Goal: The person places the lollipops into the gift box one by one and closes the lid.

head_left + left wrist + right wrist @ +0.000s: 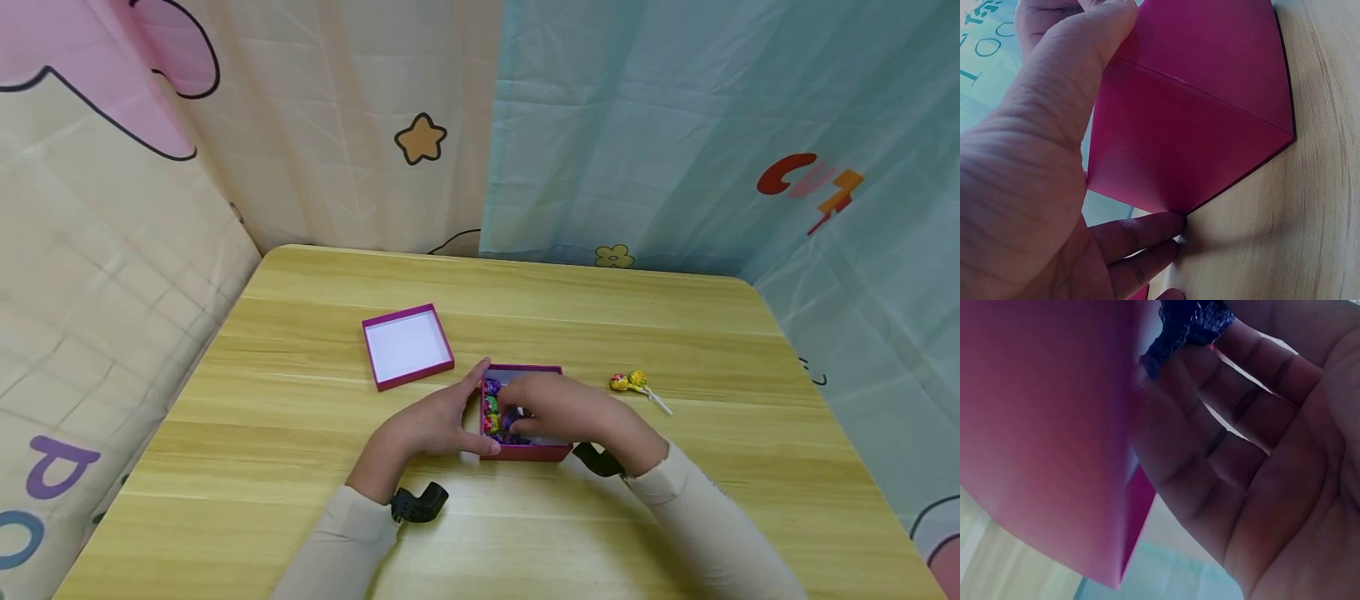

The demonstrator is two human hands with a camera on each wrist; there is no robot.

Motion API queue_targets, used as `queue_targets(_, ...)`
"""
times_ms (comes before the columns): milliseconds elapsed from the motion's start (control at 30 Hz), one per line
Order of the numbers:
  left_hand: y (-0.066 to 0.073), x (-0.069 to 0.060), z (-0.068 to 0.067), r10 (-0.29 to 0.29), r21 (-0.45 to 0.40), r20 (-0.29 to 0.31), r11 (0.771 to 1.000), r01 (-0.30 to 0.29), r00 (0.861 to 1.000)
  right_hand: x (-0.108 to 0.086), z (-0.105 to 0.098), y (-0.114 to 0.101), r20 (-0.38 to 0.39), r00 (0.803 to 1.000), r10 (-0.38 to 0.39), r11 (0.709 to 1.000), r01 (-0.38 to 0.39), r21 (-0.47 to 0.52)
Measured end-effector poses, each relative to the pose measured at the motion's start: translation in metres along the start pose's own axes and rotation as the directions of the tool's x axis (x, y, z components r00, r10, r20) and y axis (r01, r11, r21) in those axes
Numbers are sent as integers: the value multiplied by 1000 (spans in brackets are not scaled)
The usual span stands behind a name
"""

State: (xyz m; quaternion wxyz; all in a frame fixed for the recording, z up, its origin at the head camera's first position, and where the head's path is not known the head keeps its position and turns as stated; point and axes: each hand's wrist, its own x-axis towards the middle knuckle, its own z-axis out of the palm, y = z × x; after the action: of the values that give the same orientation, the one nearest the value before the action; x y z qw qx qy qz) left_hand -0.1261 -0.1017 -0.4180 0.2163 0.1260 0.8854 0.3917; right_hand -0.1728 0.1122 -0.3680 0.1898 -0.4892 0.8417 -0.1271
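A magenta box stands uncovered on the table with several wrapped lollipops along its left side. My left hand grips the box's left end, the thumb at the near corner and a finger at the far corner. In the left wrist view the magenta outer walls lie between thumb and fingers. My right hand reaches down into the box from the right. Between its thumb and fingers, the right wrist view shows a dark blue foil-wrapped lollipop. Its stick is hidden there.
Left of the box and farther back lies the box lid, white inside turned up. Two yellow-wrapped lollipops with white sticks lie to the right. Printed curtains hang behind the wooden table and along its sides.
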Motion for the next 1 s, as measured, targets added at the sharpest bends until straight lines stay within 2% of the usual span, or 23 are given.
queue_targets(233, -1, 1, 1, 24, 17, 4, 1000, -24, 1000, 4, 8, 0, -20, 999, -40, 999, 39, -25)
queue_targets(667, -3, 2, 0, 27, 24, 5, 999, -27, 1000, 11, 21, 0, -9, 1000, -8, 999, 7, -45)
queue_targets(1000, -2, 1, 0, 20, 12, 5, 1000, -20, 1000, 4, 15, 1, -37, 999, 17, 998, -19, -53)
